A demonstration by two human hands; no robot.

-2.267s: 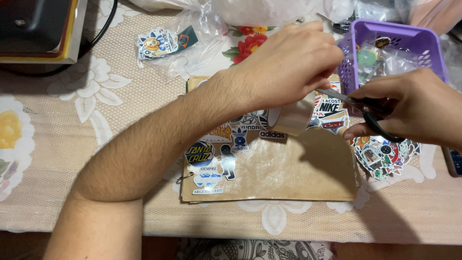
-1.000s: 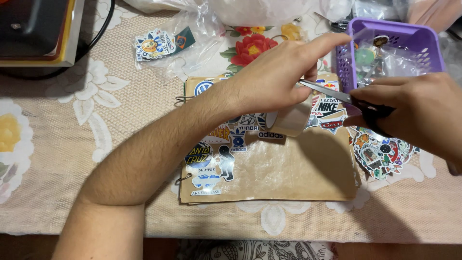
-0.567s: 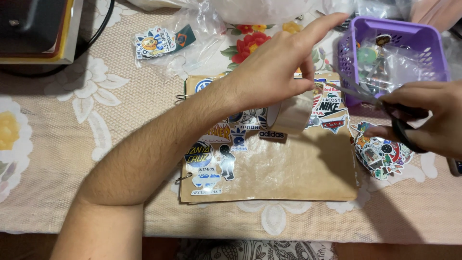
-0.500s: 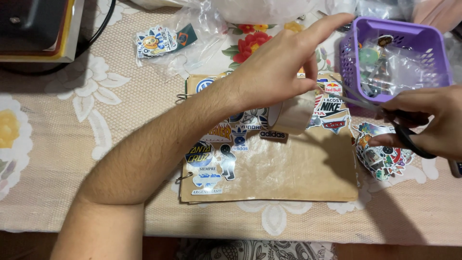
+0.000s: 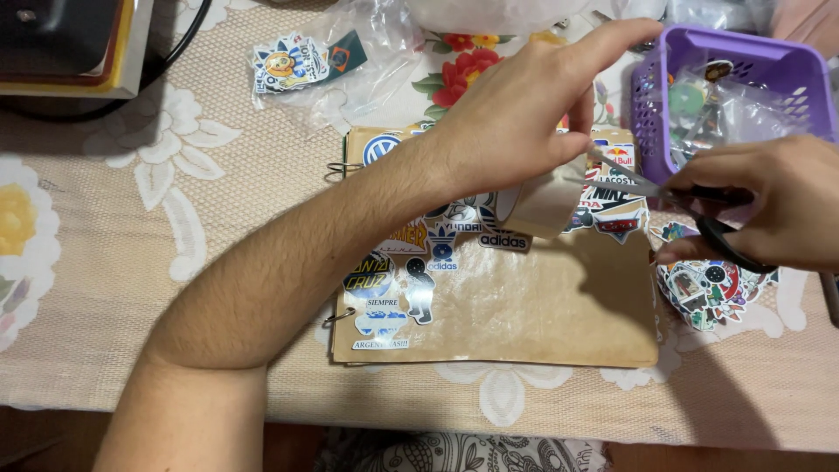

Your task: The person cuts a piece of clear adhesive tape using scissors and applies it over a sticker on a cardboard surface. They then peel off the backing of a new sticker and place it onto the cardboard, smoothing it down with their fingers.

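— What have the hands got?

— The left hand (image 5: 516, 114) pinches a strip of clear tape (image 5: 546, 201) over the brown sticker-covered album (image 5: 524, 306). The right hand (image 5: 769, 210) is closed around black-handled scissors (image 5: 690, 205), blades at the tape.

— Anything crowding them?

— A purple basket (image 5: 647, 105) just behind, loose stickers (image 5: 708, 293) under the right hand, on the floral tabletop (image 5: 131, 218).

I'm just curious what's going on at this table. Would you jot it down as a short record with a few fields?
Left hand: pinches a strip of clear sticky tape pulled up from the cover
Right hand: holds black-handled scissors, blades pointing at the tape
Under the hands: brown ring-bound cardboard album with stickers along its left and top
Right of album: loose pile of stickers
Behind: purple plastic basket holding small bags
Surface: beige lace tablecloth with flowers
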